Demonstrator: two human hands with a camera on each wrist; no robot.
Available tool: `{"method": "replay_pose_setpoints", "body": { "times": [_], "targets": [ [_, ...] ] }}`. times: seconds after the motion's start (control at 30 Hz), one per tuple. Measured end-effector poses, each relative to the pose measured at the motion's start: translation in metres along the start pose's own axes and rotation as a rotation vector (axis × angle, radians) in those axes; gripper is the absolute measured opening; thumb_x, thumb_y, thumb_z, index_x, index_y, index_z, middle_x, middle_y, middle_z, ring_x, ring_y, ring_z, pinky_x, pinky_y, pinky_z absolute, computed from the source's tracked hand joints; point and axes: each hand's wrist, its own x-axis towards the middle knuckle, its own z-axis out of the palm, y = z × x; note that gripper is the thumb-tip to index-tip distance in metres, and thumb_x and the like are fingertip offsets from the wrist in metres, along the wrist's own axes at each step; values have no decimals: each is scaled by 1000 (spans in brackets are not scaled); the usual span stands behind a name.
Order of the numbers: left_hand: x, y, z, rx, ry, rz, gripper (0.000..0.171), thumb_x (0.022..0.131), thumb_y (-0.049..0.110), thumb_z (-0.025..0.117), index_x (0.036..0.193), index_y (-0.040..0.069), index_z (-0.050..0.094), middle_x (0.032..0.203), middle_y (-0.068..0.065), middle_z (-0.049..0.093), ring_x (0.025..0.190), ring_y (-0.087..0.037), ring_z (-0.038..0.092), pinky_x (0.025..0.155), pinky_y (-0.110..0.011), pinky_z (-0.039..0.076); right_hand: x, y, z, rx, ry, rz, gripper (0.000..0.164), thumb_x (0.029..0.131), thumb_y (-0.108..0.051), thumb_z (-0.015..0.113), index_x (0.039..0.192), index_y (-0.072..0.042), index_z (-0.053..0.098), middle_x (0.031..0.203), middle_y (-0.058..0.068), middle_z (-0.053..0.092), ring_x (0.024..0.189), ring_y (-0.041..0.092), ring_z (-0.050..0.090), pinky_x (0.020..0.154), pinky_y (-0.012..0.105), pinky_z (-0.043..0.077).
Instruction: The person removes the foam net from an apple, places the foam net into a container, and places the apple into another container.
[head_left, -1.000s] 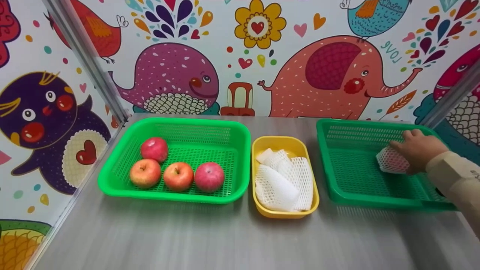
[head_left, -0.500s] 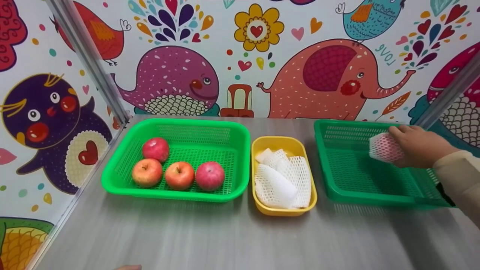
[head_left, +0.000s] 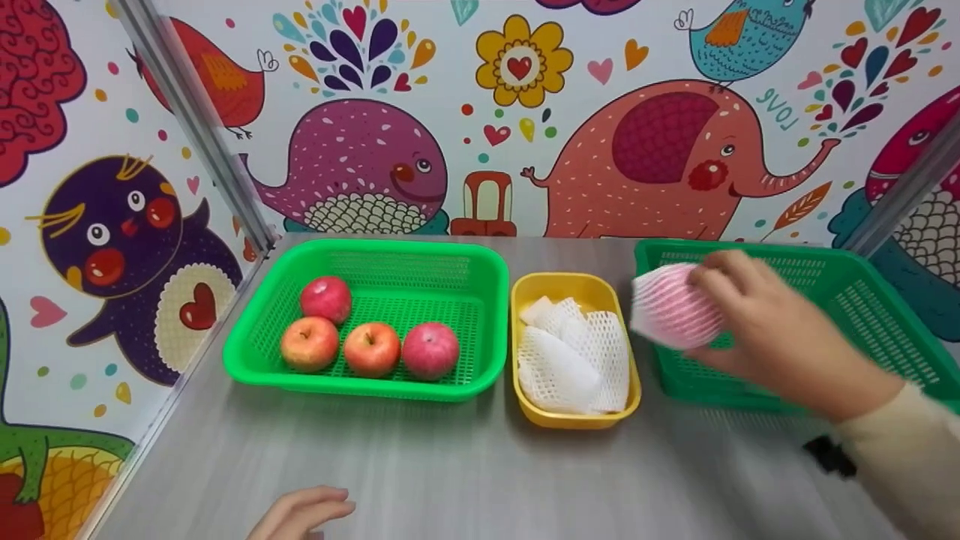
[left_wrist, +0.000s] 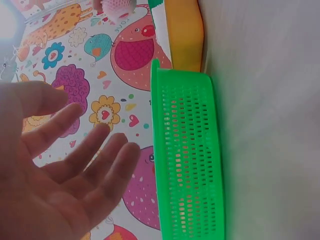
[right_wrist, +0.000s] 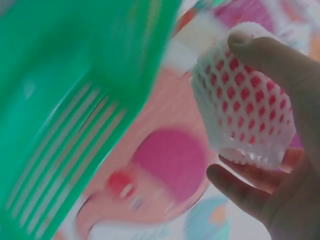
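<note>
In the head view my right hand (head_left: 780,337) grips an apple in a white foam net (head_left: 675,306), raised above the left rim of the dark green basket (head_left: 885,300). The right wrist view shows red through the mesh of the netted apple (right_wrist: 245,100), with thumb and fingers on opposite sides of it. My left hand (head_left: 304,514) enters at the bottom edge of the head view, over the table and holding nothing. Its fingers are spread and slightly bent in the left wrist view, near the bright green basket (left_wrist: 187,150).
Several bare apples (head_left: 371,349) lie in the bright green basket at the left. Between the two baskets stands a yellow bin (head_left: 574,420) with loose white foam nets (head_left: 562,367). A patterned wall (head_left: 495,67) rises behind the table (head_left: 465,472).
My right hand has lifted the netted apple out of the dark green basket and carried it left. My left hand has come into view from the bottom edge.
</note>
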Motion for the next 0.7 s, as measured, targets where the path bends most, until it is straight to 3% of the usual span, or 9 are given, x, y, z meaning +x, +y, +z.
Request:
{"method": "replay_pose_setpoints", "body": {
  "times": [0.07,0.17,0.27,0.3,0.4,0.47,0.53,0.6,0.7],
  "targets": [
    [3,20,7,148,31,-32,29,89,16,78,116,24,71,119,3,61,104,-15,62,76,-33,55,-5,-30,3,46,17,-24,95,51,-24,103,132,-12,55,135,13,46,121,33,47,75,53,58],
    [8,38,17,197,3,16,26,92,24,75,118,27,69,117,6,61,103,-15,62,76,-34,55,-20,-71,13,122,32,-73,94,53,-25,102,134,-16,57,139,12,44,121,32,51,79,48,58],
    [19,47,28,186,-149,39,24,100,27,64,124,21,66,118,4,60,103,-13,60,77,-32,54,-38,-102,31,224,37,-149,93,57,-24,101,138,-21,56,142,13,44,119,31,55,81,44,58],
    [25,47,34,177,-216,35,26,102,28,62,125,17,65,117,3,60,102,-12,59,76,-31,54,-43,-111,38,264,13,-168,92,60,-24,100,139,-23,55,143,14,44,118,31,55,82,44,57],
    [44,47,59,155,-429,-76,31,101,30,61,127,13,63,114,4,59,100,-10,57,78,-31,53,-54,-129,62,363,-128,-188,87,67,-27,95,141,-27,49,144,13,43,119,30,55,86,46,56],
    [60,43,78,178,-522,-120,33,98,28,66,127,13,63,110,7,59,98,-8,58,80,-31,53,-56,-135,75,401,-247,-166,84,70,-28,93,139,-31,46,144,12,41,120,30,52,88,49,54],
    [73,37,95,231,-586,-156,34,97,30,67,128,17,63,107,13,59,95,-4,58,82,-31,53,-58,-137,85,425,-344,-137,78,73,-38,89,137,-35,45,144,9,39,120,30,49,88,50,54],
    [83,30,107,257,-629,-147,35,97,29,68,129,16,62,105,15,58,94,-1,57,84,-31,52,-60,-138,92,448,-379,-125,72,77,-51,83,136,-36,46,143,7,39,118,29,47,85,49,54],
    [89,23,117,161,-650,-167,31,98,26,67,126,14,63,104,14,59,94,-1,58,84,-28,53,-61,-139,96,532,-453,-99,67,80,-70,69,136,-39,47,145,7,39,118,29,46,84,46,54]
  ]
}}
